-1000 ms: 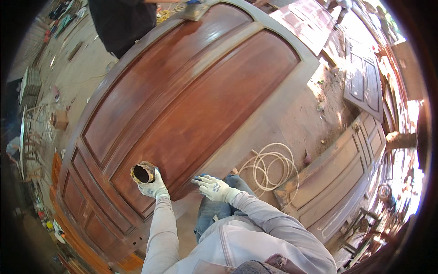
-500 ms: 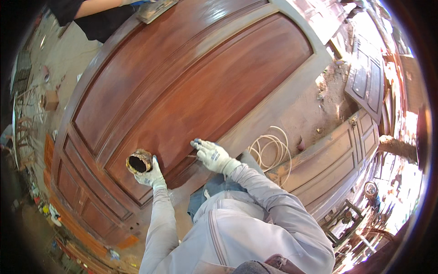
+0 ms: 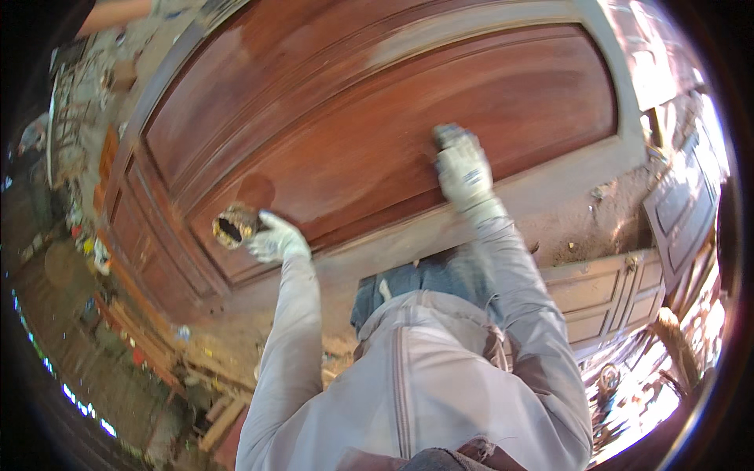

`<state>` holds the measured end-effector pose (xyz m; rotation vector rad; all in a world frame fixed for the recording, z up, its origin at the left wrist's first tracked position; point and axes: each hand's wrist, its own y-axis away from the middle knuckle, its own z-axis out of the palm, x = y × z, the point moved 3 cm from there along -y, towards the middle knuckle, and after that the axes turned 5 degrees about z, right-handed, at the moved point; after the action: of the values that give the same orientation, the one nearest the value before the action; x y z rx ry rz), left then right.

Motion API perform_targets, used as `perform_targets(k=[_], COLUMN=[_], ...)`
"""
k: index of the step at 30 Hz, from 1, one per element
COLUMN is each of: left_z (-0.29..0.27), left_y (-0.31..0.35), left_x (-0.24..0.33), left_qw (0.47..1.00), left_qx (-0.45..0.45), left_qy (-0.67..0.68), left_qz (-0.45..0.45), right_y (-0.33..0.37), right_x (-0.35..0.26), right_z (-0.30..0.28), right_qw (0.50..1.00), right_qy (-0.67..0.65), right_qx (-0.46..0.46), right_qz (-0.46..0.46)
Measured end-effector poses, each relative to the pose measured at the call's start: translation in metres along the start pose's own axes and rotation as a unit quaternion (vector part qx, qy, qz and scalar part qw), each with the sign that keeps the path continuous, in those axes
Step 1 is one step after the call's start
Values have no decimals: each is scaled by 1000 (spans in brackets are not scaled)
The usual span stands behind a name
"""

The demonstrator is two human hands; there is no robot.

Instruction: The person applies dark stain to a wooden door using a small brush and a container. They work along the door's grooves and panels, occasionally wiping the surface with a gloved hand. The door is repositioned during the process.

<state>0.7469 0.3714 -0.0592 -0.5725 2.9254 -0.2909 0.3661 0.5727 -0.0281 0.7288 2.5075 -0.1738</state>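
My left hand (image 3: 276,238), in a white work glove, grips an open can (image 3: 233,226) with a thickly crusted rim. It is tilted over the near left part of a large reddish-brown wooden door (image 3: 338,149), its inside dark. My right hand (image 3: 465,169), gloved too, reaches out over the door's long near panel. Its fingers are closed and press a dark grey thing (image 3: 449,135) to the wood; motion blur hides its kind. A darker round patch (image 3: 256,189) shows on the panel just beyond the can.
A panelled door (image 3: 597,294) lies low at the right, with a grey one (image 3: 687,204) leaning beyond it. Wood pieces (image 3: 224,416) lie at lower left. Another person's arm (image 3: 118,14) shows at the far left.
My right hand has swept right and away from me across the panel. The can in my left hand has tilted further. The view has turned, and the other person is mostly out of it.
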Motion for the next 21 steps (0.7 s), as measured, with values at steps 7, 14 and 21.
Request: perform_targets(k=[7,14,21], left_z=[-5,-24,-26], left_y=[94,132,133], left_x=[119,187,189], left_qw=[985,989,973], left_qx=[-150,-119,-176], left_qy=[-63,-58,-149], left_qz=[-54,-71,-5], right_y=[-46,-49,-21], right_x=[129,164,69], right_z=[-49,-60,-20], right_qw=[980,944,986], right_qy=[69,119,76], right_qx=[178,260,80], right_qz=[46,166,123])
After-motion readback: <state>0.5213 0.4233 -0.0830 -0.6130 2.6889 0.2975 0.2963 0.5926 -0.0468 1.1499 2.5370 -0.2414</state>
